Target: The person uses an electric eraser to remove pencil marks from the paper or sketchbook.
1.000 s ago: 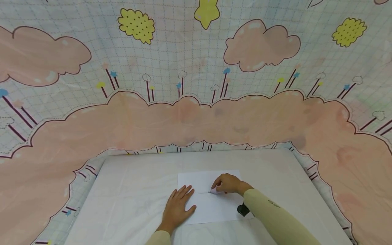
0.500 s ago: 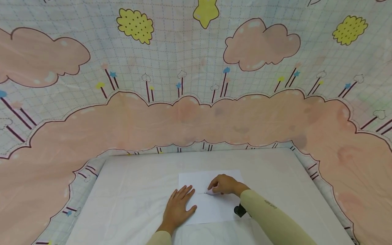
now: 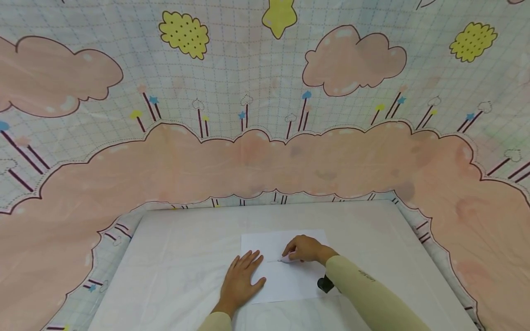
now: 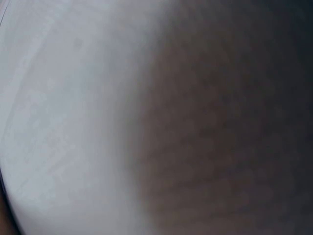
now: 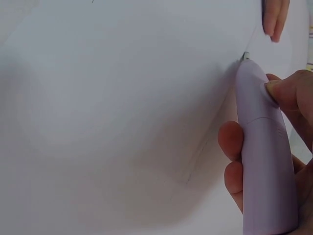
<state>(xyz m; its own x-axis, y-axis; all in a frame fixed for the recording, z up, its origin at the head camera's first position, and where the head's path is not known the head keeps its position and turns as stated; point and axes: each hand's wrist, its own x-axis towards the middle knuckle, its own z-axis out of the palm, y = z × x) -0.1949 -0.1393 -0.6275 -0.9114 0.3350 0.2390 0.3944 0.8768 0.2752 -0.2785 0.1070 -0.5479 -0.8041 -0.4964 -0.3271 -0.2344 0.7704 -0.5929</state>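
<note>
A white sheet of paper [image 3: 285,287] lies on the white-covered table, with a thin dark line [image 3: 271,261] across it. My left hand [image 3: 241,281] rests on the sheet's left part with fingers spread. In my right hand [image 3: 308,249] I grip a thick, pen-shaped lavender tool [image 5: 266,161], the thumb pressing a raised spot near its front. Its small metal tip [image 5: 246,56] meets the paper on the line. Behind the tip the mark continues, faint and broken in places. The left wrist view is blurred and shows little.
The white table cover [image 3: 182,257] spreads around the sheet. A black wrist camera [image 3: 325,283] sits under the right forearm. Beyond the table hangs a cloth backdrop [image 3: 256,168] printed with clouds and stars.
My right hand and the lavender tool shift slightly left along the line, then back a touch to the right. The left hand and the paper stay nearly in place.
</note>
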